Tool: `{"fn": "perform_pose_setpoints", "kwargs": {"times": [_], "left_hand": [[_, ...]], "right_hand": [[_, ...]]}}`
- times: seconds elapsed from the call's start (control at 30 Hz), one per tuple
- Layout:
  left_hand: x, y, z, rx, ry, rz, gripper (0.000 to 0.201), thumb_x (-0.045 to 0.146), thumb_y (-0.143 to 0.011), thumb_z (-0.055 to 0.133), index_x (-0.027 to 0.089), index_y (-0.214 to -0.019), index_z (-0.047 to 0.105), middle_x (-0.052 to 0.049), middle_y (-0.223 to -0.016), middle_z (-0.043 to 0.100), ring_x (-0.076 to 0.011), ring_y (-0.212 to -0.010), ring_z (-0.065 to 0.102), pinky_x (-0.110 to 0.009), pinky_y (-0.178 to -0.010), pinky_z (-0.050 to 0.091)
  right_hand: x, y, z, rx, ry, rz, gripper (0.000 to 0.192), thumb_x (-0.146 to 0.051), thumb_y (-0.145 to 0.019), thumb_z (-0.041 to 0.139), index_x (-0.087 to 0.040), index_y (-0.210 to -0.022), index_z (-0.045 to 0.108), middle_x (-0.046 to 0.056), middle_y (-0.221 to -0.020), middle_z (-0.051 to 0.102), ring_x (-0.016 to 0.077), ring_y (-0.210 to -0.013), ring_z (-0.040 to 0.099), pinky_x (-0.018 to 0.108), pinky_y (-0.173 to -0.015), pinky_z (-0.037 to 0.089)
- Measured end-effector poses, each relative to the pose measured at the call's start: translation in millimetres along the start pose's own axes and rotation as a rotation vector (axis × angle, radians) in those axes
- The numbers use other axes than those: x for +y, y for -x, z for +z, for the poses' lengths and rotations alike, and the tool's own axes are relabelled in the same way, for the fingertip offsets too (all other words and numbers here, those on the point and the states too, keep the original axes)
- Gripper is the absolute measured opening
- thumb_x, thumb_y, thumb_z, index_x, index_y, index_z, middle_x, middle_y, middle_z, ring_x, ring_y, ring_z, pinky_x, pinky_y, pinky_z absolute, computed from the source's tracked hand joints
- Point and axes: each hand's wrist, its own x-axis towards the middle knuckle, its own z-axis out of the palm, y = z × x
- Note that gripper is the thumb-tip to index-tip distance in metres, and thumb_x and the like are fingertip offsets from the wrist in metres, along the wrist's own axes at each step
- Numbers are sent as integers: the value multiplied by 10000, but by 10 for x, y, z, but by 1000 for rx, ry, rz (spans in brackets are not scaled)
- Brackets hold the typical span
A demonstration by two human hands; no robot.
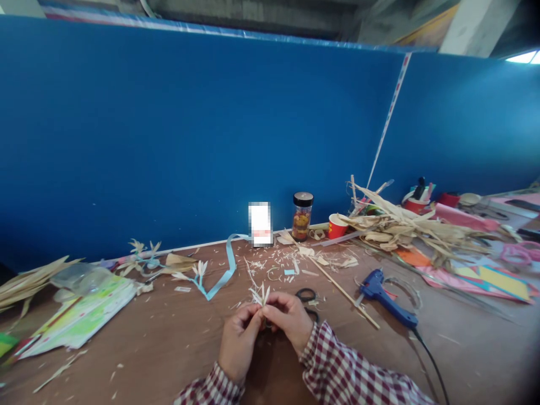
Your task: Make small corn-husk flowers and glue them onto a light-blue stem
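Between my fingertips, low in the middle of the head view, is a small flower of pale pointed corn-husk petals. My left hand pinches its base from one side, and my right hand pinches it from the other. The petals fan upward above the thumbs; the lower end is hidden by my fingers. Black-handled scissors lie just behind my right hand, partly covered by it. Left of the hands, a similar pale flower is joined to a light blue ribbon on the table.
A blue glue gun with its cord lies to the right, near a thin stick. Dried husks, a red paper cup and a lidded jar stand behind. Scraps litter the brown table. A blue partition closes the back.
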Motion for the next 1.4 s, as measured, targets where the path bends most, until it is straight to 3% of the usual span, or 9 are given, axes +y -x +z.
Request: {"fn": "perform_pose_setpoints", "kwargs": {"times": [0.37,0.87,1.13,1.4], "left_hand": [[14,22,36,72,7,7,315,412,-632,631,135,-774,680,-19,-557,591,-142,-546,521,-239,-535,420],[34,29,52,126,-67,88,279,420,-614,640,154,-686,682,-49,-669,635,-177,-645,566,-257,-591,445],[22,34,48,105,-20,20,305,400,-637,630,146,-797,683,-33,-601,632,-169,-600,563,-254,-570,437],[-61,17,6,92,-107,99,215,333,-703,590,166,-808,675,-35,-733,610,-170,-706,560,-260,-653,441]], "right_hand": [[-29,4,4,-13,30,-7,268,-378,-648,645,-134,-760,636,-14,-579,574,72,-485,473,181,-445,387],[-2,0,10,15,-2,22,264,-368,-620,658,-134,-726,598,-35,-539,545,55,-426,448,183,-434,379],[-13,4,23,-15,-32,42,272,-370,-646,650,-132,-774,625,-19,-587,569,56,-459,456,178,-447,383],[6,-7,29,3,-52,31,256,-344,-615,667,-119,-718,601,-28,-552,547,51,-428,457,181,-443,372]]}}
